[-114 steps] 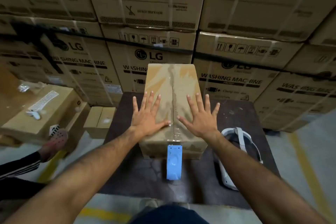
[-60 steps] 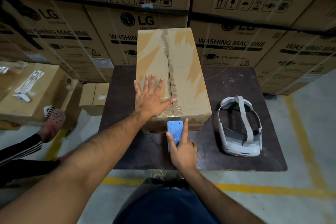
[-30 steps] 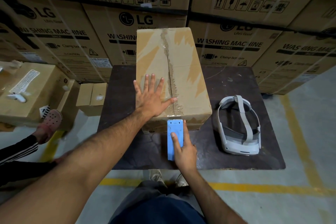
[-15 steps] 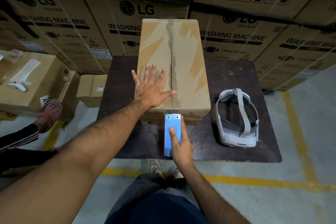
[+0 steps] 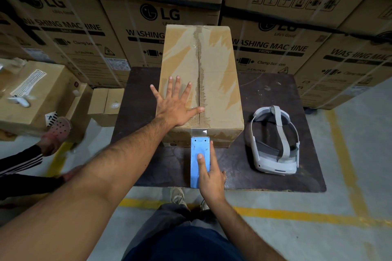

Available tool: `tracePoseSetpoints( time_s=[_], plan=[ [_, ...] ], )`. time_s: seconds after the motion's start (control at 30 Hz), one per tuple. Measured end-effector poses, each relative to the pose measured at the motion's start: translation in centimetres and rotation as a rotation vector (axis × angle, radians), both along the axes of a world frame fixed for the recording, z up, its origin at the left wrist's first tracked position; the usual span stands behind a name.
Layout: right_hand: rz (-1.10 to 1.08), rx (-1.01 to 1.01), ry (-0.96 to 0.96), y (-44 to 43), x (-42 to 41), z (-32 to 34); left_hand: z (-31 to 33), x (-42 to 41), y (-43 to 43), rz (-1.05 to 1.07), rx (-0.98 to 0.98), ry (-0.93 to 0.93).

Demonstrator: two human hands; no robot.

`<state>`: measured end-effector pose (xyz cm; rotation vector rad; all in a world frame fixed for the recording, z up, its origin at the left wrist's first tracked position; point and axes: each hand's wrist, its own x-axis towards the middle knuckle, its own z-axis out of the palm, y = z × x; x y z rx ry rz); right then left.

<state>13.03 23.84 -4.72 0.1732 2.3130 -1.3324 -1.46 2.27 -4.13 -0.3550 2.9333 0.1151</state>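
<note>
Logging from the remote station. Cardboard box [image 5: 201,82] stands lengthwise on the dark surface [image 5: 273,95], with its taped centre seam running away from me.

Left hand [image 5: 176,108] lies flat on top of the box, at the near end and to the left of the seam. Its fingers [image 5: 177,86] are straight and spread wide, and the thumb tip reaches the seam.

Blue tape dispenser [image 5: 196,150] lies on the surface against the box's near face, right under the seam. Its toothed end is at the box and its tail points back toward me. A short run of clear tape [image 5: 199,132] comes down the near face to the teeth.

Right hand [image 5: 212,178] holds the dispenser at the end away from the box. The thumb is laid flat on the blue top and the forefinger is straight along its right edge, pinching the body between them. The other fingers are tucked, and I cannot tell what they touch underneath.

White headset [image 5: 275,146] rests on the same surface to the right of the box, apart from it. LG washing-machine cartons [image 5: 148,27] are stacked behind the box. Left of the box, off the surface, sits a small carton [image 5: 106,104], and beyond it a large carton [image 5: 42,99]. A foot in a pink clog [image 5: 60,127] is just beside that large carton. Yellow floor line [image 5: 297,215] runs across on my side of the box.
</note>
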Motion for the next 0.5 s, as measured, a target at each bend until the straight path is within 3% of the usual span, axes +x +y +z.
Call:
tracePoseSetpoints(
  time_s=[0.5],
  plan=[
    [-0.004,0.040,-0.079,-0.1,-1.1,0.5,0.1,0.1,0.1,0.000,0.000,0.007]
  ],
)
